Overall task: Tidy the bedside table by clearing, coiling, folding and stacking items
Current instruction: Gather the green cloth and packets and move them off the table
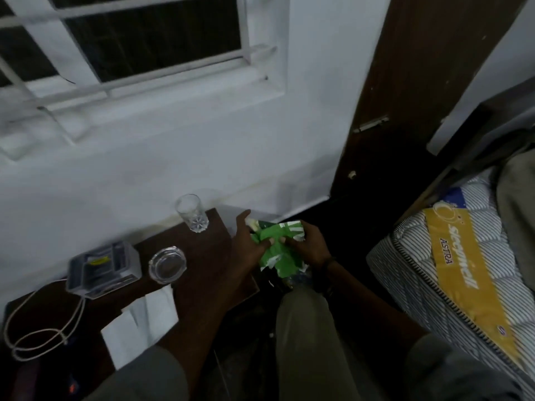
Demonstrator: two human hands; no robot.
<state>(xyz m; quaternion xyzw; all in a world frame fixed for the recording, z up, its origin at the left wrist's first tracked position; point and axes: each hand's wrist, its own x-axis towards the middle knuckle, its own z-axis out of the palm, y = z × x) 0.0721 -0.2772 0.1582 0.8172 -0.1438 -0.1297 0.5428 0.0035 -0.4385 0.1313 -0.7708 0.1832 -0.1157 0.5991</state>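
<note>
A crumpled green and white wrapper is held between both hands, just past the right edge of the dark wooden bedside table. My left hand grips its left side and my right hand grips its right side. On the table stand a clear drinking glass, a round glass ashtray, a clear plastic box, a white cloth or paper lying unfolded, and a loose white cable at the left.
A white wall with a barred window rises behind the table. A dark wooden door stands to the right. A striped mattress with a yellow label fills the right side. My knee is below the hands.
</note>
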